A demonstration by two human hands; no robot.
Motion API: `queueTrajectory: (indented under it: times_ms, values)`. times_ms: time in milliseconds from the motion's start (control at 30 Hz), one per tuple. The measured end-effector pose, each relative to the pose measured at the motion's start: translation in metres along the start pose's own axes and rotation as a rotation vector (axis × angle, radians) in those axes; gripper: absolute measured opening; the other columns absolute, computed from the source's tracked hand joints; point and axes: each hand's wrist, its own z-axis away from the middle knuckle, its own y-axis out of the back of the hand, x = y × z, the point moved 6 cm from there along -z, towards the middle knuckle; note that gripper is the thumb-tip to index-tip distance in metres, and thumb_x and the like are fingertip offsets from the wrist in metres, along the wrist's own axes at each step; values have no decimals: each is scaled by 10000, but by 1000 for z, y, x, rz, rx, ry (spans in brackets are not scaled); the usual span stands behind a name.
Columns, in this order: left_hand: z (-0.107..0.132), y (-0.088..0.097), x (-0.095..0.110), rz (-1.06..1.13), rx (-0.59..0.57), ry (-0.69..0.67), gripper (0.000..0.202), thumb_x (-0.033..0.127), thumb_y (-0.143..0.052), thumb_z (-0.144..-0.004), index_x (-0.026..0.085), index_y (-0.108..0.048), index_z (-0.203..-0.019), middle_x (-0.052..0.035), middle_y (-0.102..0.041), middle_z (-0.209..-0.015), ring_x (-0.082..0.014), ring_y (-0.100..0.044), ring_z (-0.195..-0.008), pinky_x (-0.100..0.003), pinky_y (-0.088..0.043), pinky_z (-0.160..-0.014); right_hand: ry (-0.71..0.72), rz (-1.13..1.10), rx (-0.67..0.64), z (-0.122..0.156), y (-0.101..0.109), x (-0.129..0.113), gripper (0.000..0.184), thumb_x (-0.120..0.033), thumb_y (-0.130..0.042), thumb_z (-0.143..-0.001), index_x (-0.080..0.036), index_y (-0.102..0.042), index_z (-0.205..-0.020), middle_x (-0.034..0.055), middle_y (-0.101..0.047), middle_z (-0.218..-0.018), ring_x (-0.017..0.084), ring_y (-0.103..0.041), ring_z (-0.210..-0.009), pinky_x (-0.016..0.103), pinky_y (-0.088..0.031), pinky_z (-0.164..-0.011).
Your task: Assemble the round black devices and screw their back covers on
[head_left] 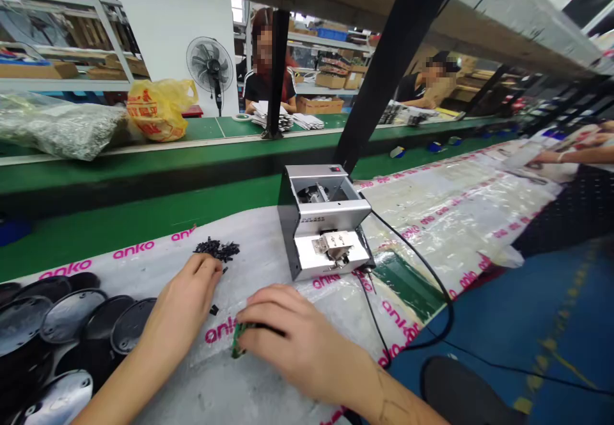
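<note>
My left hand (187,294) reaches to a pile of small black parts (215,248) on the plastic sheet. Its fingers are bent together at the near edge of the pile, and whatever they pinch is hidden. Closer to me, my right hand (297,335) is closed on a small green circuit board (236,342), mostly covered by the fingers. One loose black part (213,310) lies between the two hands. Beyond my right hand stands a grey machine (330,220) with a metal block at its front.
Round black plastic covers (71,315) are heaped at the left. A black cable (432,271) loops right of the machine. Behind runs a green bench (230,127) with a yellow bag (156,110) on it. Black posts (374,66) slant upward. Several people sit or work around.
</note>
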Motion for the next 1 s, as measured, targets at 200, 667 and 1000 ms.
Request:
queueTrajectory:
  times_ms: [200,667,1000]
  values:
    - [6,-15,27,863,-273,67,134,318,-635,-837,204,-690,-880,-16,-708,-898,-182,-668,-846,-303,-543,-790,-451,-298,361,49,13,25,272,-33,-517,-887,-244,-625,-1022,58,-605,-1052,161,-623,-960,287,-549,-801]
    - [11,-23,44,974,-505,0,142,220,-590,-858,213,-715,-925,-4,-744,-983,-174,-679,-939,-278,-532,-821,-631,-708,253,47,6,28,136,-266,-535,-958,-258,-647,-1036,85,-638,-1165,216,-635,-1085,358,-573,-905]
    - [12,-9,53,735,-470,-163,221,203,-529,-857,236,-746,-879,26,-740,-838,-153,-669,-788,-227,-511,-708,-729,-349,318,52,16,23,282,-168,-681,-847,-259,-671,-1114,88,-617,-1214,207,-693,-975,288,-646,-765]
